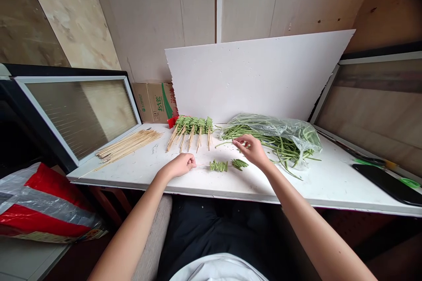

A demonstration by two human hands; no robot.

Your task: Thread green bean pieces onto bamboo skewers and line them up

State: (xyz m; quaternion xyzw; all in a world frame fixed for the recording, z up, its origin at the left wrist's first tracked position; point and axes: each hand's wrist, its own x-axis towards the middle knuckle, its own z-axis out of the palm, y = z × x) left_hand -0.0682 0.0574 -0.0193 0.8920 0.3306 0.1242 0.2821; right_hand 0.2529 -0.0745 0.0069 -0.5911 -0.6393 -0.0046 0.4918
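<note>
My left hand (182, 165) rests on the white table (329, 184), closed on the end of a thin bamboo skewer (203, 165) that carries several short green bean pieces (219, 166). My right hand (252, 149) hovers to the right, thumb and fingers pinched on a long green bean (226, 143) near the mouth of a clear plastic bag of long beans (280, 134). A small heap of cut bean pieces (239, 163) lies just below that hand.
Finished bean skewers (193, 129) lie in a row at the back. A bundle of bare skewers (127, 145) lies at the left. A cardboard box (154, 102) and white board (257, 74) stand behind. A black phone (387, 182) lies at the right; a red-and-white bag (39, 206) sits lower left.
</note>
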